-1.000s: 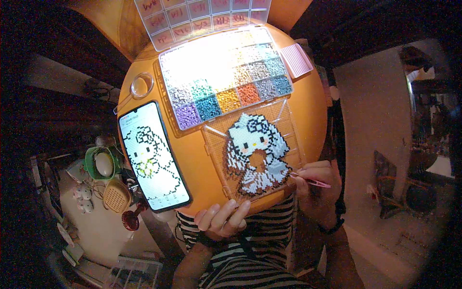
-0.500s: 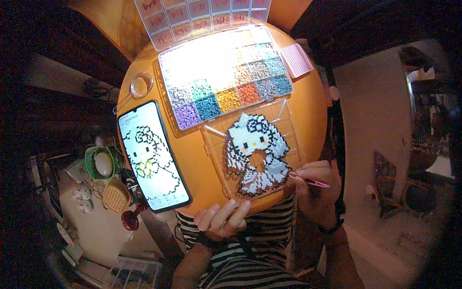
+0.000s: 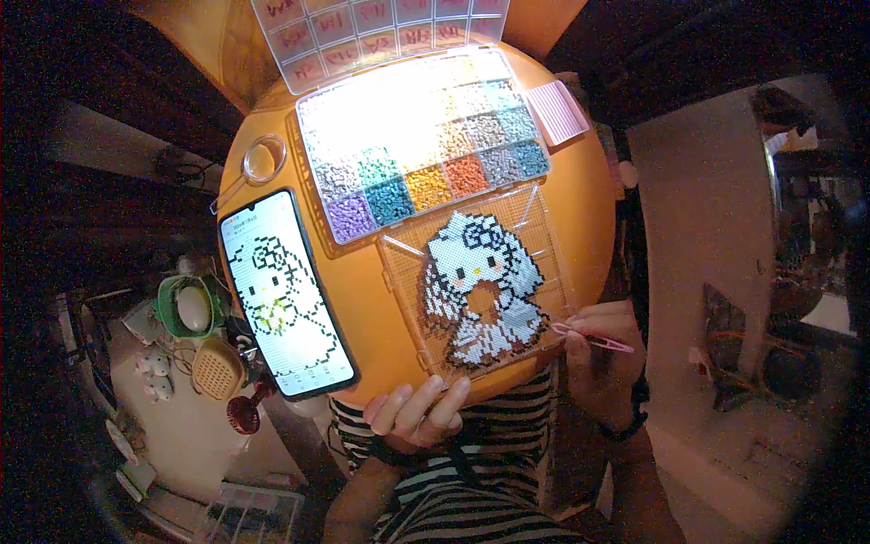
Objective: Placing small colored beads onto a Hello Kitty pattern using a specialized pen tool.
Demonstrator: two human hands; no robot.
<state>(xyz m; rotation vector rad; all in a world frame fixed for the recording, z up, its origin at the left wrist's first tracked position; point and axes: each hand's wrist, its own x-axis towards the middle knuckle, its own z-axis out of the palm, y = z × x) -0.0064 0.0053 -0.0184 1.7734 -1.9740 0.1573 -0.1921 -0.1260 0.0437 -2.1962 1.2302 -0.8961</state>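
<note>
Tweezers (image 3: 614,344) shifted slightly rightward, right grip (image 3: 602,328) clasping them, left grip (image 3: 419,413) unclear

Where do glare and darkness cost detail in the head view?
Head view, upper middle: glare whites out much of the clear rectangular plastic bead box; head view, outer rim: mostly dark and grainy; head view, lower right: slim pink tweezers remain discernible.
</note>
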